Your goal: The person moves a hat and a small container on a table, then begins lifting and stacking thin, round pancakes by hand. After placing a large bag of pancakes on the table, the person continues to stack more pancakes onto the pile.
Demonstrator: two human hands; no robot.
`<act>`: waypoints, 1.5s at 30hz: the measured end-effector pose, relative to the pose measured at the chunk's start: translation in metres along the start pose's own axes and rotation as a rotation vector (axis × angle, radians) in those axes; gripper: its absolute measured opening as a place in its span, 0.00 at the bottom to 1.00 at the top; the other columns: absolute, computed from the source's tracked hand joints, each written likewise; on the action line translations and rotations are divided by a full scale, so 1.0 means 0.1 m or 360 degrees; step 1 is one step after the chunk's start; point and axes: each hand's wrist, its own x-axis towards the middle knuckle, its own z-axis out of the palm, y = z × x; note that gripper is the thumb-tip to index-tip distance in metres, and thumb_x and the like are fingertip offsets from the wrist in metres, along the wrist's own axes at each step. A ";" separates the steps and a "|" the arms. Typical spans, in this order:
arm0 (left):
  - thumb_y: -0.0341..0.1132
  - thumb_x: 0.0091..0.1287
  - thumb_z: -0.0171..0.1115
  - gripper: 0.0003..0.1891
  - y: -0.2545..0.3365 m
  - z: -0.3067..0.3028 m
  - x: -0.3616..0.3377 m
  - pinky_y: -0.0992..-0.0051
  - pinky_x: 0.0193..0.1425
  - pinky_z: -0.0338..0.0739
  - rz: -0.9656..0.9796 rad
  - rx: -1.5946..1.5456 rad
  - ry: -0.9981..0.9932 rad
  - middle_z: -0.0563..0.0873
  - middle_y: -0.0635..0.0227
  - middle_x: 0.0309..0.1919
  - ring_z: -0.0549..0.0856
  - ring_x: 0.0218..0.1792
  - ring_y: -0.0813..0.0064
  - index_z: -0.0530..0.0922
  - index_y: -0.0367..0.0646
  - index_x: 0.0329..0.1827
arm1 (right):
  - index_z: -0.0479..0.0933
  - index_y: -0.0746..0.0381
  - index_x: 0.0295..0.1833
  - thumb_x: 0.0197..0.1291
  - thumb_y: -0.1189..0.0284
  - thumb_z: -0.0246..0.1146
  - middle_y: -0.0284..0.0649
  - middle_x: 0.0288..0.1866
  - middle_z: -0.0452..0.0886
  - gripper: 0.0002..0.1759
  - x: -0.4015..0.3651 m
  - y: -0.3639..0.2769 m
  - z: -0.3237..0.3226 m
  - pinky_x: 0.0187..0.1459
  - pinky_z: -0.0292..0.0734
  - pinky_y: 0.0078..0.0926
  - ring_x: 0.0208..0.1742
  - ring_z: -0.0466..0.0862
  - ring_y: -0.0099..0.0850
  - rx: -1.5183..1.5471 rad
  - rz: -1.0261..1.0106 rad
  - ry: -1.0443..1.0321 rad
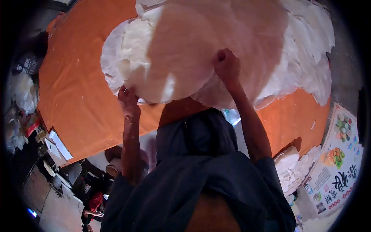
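A large, thin, round pancake [179,54] lies over other pale sheets, its near edge curving toward me. At its lower left rim, my left hand [129,101] is closed, the fingertips pinching the edge. My right hand [227,69] is closed too, with curled fingers at the pancake's right edge. Further pancakes [305,58] spread out in an overlapping pile to the right. Beneath the left side, paler layers [112,58] stick out with ragged edges. Shadow darkens the middle of the pile.
An orange cloth [81,92] covers the table. Beyond its right side hangs a printed poster [334,162], near more pale sheets [293,170]. Plastic bags [25,92] and a paper-topped box [58,145] lie at the left. Another person's arm [92,213] shows at lower left.
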 end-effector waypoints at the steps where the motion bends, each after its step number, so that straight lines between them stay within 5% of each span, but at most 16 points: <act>1: 0.30 0.67 0.65 0.21 -0.01 0.00 0.01 0.69 0.48 0.83 0.0000 -0.0045 -0.0008 0.85 0.60 0.48 0.84 0.47 0.68 0.72 0.34 0.61 | 0.79 0.64 0.40 0.51 0.68 0.69 0.50 0.32 0.85 0.14 0.04 0.02 0.01 0.38 0.79 0.39 0.35 0.85 0.46 0.0100 0.0091 -0.0046; 8: 0.29 0.67 0.66 0.22 -0.01 0.00 0.04 0.69 0.49 0.82 0.0003 -0.0124 0.0078 0.84 0.60 0.50 0.84 0.47 0.70 0.72 0.32 0.61 | 0.75 0.69 0.56 0.49 0.62 0.76 0.47 0.41 0.85 0.32 0.17 -0.02 -0.04 0.38 0.81 0.34 0.34 0.85 0.35 0.0445 0.0570 -0.0321; 14: 0.28 0.66 0.65 0.19 -0.01 0.04 -0.05 0.72 0.49 0.81 -0.0067 -0.0390 -0.0093 0.85 0.64 0.49 0.84 0.46 0.72 0.74 0.35 0.59 | 0.78 0.68 0.50 0.56 0.64 0.72 0.41 0.33 0.84 0.22 0.18 -0.30 -0.23 0.26 0.74 0.25 0.29 0.82 0.25 0.0966 0.0956 -0.0552; 20: 0.28 0.67 0.62 0.19 0.05 0.05 -0.03 0.74 0.45 0.79 -0.0159 -0.0431 -0.0132 0.85 0.66 0.46 0.83 0.45 0.74 0.74 0.37 0.60 | 0.79 0.68 0.31 0.57 0.65 0.71 0.35 0.23 0.79 0.16 0.20 -0.84 -0.50 0.27 0.71 0.26 0.27 0.75 0.21 0.0312 0.0262 -0.0485; 23: 0.26 0.66 0.61 0.19 0.01 0.12 -0.04 0.73 0.44 0.79 -0.0159 -0.0363 -0.0150 0.85 0.66 0.46 0.83 0.44 0.74 0.74 0.37 0.61 | 0.79 0.68 0.32 0.56 0.66 0.71 0.38 0.23 0.79 0.15 0.26 -0.61 -0.63 0.30 0.73 0.27 0.28 0.75 0.19 0.0574 0.0268 -0.0324; 26: 0.23 0.63 0.62 0.18 0.01 0.44 -0.08 0.73 0.40 0.81 -0.0246 -0.0157 -0.0092 0.85 0.65 0.45 0.84 0.42 0.74 0.75 0.36 0.57 | 0.79 0.68 0.32 0.55 0.63 0.70 0.44 0.24 0.81 0.17 0.48 0.02 -0.50 0.34 0.74 0.32 0.27 0.77 0.25 0.0198 0.0430 -0.0364; 32: 0.22 0.63 0.63 0.18 -0.17 0.67 0.02 0.71 0.40 0.84 -0.0081 0.0118 0.0055 0.86 0.61 0.41 0.85 0.38 0.72 0.74 0.33 0.56 | 0.80 0.68 0.33 0.54 0.57 0.66 0.53 0.30 0.83 0.21 0.54 0.01 -0.47 0.40 0.77 0.44 0.33 0.83 0.49 -0.0290 0.0438 -0.0299; 38: 0.22 0.60 0.65 0.21 0.16 1.03 -0.12 0.71 0.37 0.85 -0.0170 -0.0047 -0.0038 0.86 0.60 0.41 0.86 0.37 0.70 0.72 0.31 0.56 | 0.80 0.66 0.33 0.51 0.60 0.68 0.54 0.36 0.84 0.18 0.74 0.31 -0.33 0.42 0.78 0.48 0.38 0.84 0.53 -0.0835 -0.0157 0.0220; 41: 0.25 0.62 0.66 0.19 0.04 1.02 0.05 0.72 0.39 0.85 -0.0118 0.0082 -0.0068 0.86 0.59 0.42 0.86 0.38 0.71 0.74 0.30 0.55 | 0.80 0.66 0.35 0.51 0.62 0.70 0.54 0.42 0.84 0.17 0.78 0.36 -0.33 0.42 0.79 0.45 0.39 0.84 0.54 -0.0750 -0.0128 0.0147; 45: 0.27 0.59 0.69 0.17 0.03 0.93 0.07 0.74 0.35 0.84 -0.0061 0.0320 -0.0045 0.87 0.60 0.38 0.86 0.34 0.74 0.77 0.29 0.50 | 0.81 0.66 0.40 0.53 0.61 0.72 0.47 0.42 0.85 0.19 0.74 0.29 -0.42 0.40 0.80 0.36 0.37 0.85 0.43 -0.0191 0.0308 0.0022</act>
